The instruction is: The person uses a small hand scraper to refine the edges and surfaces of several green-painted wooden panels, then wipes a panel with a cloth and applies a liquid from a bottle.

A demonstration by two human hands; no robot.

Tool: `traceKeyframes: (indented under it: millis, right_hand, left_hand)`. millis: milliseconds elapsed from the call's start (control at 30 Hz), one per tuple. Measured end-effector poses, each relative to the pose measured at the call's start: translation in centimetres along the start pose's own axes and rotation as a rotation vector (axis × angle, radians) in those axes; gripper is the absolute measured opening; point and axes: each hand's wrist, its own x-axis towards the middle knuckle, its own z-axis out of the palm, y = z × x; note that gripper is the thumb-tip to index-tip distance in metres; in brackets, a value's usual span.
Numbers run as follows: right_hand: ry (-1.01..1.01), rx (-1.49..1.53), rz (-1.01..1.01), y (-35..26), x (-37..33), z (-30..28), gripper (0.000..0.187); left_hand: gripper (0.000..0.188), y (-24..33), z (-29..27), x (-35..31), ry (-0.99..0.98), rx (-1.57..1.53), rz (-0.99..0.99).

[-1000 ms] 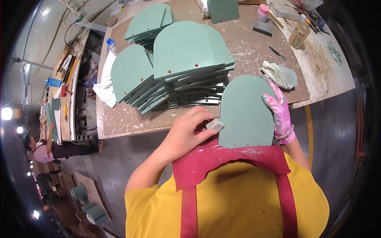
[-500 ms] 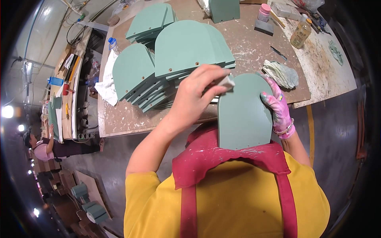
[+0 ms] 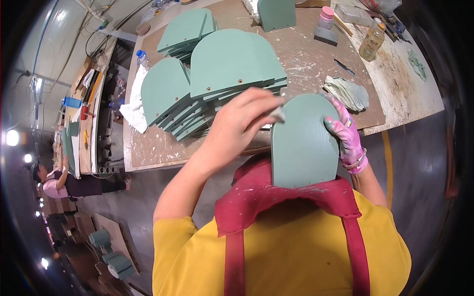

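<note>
A green board with a rounded top leans upright against my apron, its lower edge on the red cloth. My right hand, in a pink-stained glove, grips its right edge with the thumb on the face. Bare and slightly blurred, my left hand pinches a small whitish pad at the board's upper left edge. I cannot make out whether the pad is sandpaper or a sponge. Just beyond, a stack of green arched boards lies on the brown worktable, with holes along their edges.
Right of the boards lie a crumpled pale cloth, a dark block, a pink-lidded jar and a bottle of yellowish liquid. A white rag hangs at the table's left. Another person stands at a far-left bench.
My left hand with the pad has shifted slightly left and down along the board's edge. The board has stayed nearly in place, with my right hand still on it.
</note>
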Motion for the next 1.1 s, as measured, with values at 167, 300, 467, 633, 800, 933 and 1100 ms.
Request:
traceKeyframes:
  millis: [167, 300, 467, 633, 800, 933, 1100]
  right_hand:
    - [-0.048, -0.041, -0.046, 0.4, 0.2, -0.5, 0.057]
    - [-0.017, 0.238, 0.009, 2.0, 0.1, -0.7, 0.054]
    - [0.043, 0.86, 0.041, 5.3, 1.2, -3.7, 0.043]
    - [-0.183, 1.097, 0.113, 5.7, 1.6, -4.7, 0.042]
    - [-0.084, 0.909, 0.201, 6.4, 0.9, -4.5, 0.037]
    - [0.292, 0.777, 0.295, 5.1, 0.4, -1.6, 0.032]
    - [0.383, 0.737, 0.286, 4.1, 0.3, -1.0, 0.031]
  left_hand:
    - [0.036, 0.9, -0.4, 0.4, -0.028, 0.102, 0.142]
    - [0.033, 1.7, -0.4, -4.9, -0.278, -0.018, 0.088]
    - [0.025, -0.6, -6.3, -7.4, 0.428, -0.298, -0.355]
    - [0.039, -14.5, -15.7, -16.3, 1.31, -0.278, -0.444]
    - [0.042, -28.4, -16.0, -25.5, 1.156, -0.003, -0.842]
    - [0.043, -33.5, -15.4, -25.7, 0.964, 0.305, -0.936]
    - [0.048, -36.5, -15.1, -27.6, 0.73, 0.679, -0.886]
